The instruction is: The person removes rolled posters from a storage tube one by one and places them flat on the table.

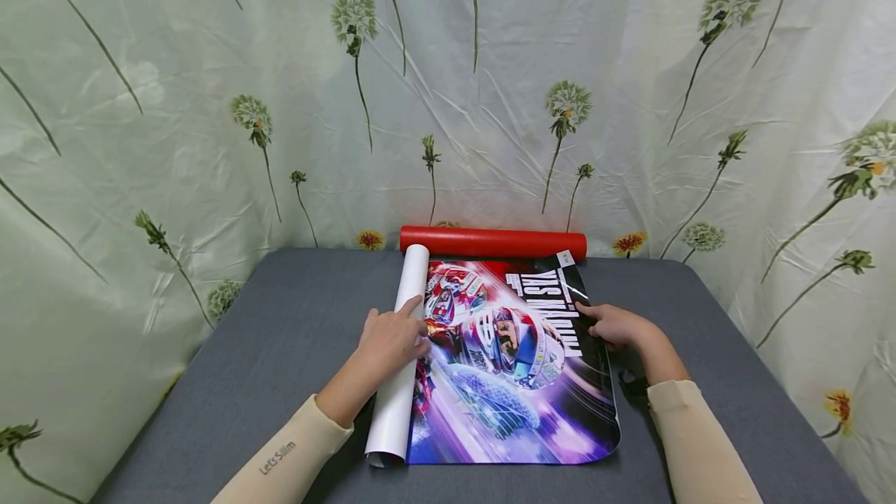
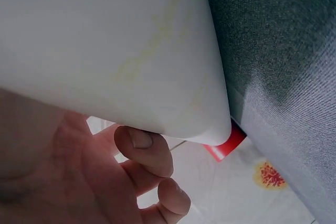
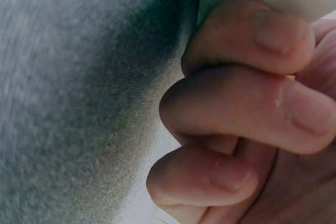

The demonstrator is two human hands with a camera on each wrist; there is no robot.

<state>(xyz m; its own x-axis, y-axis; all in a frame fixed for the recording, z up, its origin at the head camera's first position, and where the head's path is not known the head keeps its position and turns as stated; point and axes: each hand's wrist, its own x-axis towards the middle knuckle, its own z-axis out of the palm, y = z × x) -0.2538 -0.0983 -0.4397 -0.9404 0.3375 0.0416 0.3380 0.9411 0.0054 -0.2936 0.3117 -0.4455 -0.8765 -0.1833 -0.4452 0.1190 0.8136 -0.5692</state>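
A glossy poster (image 1: pixel 518 364) of helmeted racers lies partly unrolled, its text running sideways near the right edge. Its left part is still a white roll (image 1: pixel 388 418), lying lengthwise away from me. My left hand (image 1: pixel 393 339) rests at this roll, index finger pointing along it and the other fingers loosely bent. In the left wrist view the bent fingers (image 2: pixel 147 153) are right at the roll's edge. At the poster's right edge, my right hand (image 1: pixel 619 327) pinches the sheet, thumb on top. The right wrist view shows its other fingers (image 3: pixel 247 103) curled beside the white underside.
A red tube (image 1: pixel 493 242) lies crosswise at the back of the grey table (image 1: pixel 280 348), just beyond the poster's far edge. Behind it hangs a pale curtain (image 1: pixel 483 99) printed with dandelions. A small dark object (image 1: pixel 633 383) sits beside the right wrist.
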